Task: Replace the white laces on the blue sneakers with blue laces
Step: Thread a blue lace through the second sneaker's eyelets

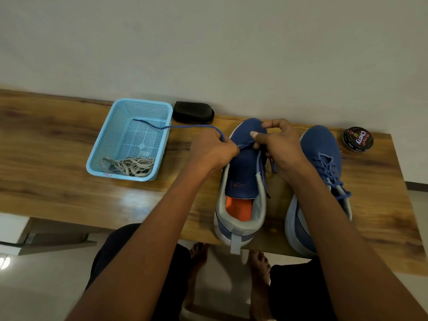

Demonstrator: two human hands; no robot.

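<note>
Two blue sneakers stand on the wooden table, toes pointing away from me. The left sneaker (243,172) has its tongue bare and an orange insole showing. My left hand (212,151) pinches a blue lace (185,127) near the lowest eyelets; the lace's free end trails left into the basket. My right hand (279,144) holds the other part of the lace at the shoe's right eyelets, fingers curled. The right sneaker (324,163) is laced in blue. White laces (133,165) lie bundled in the basket.
A light blue plastic basket (102,144) sits left of the shoes. A black sponge applicator (193,112) lies by the wall behind it. A round shoe polish tin (357,139) stands at the far right. My knees and bare feet are under the table's front edge.
</note>
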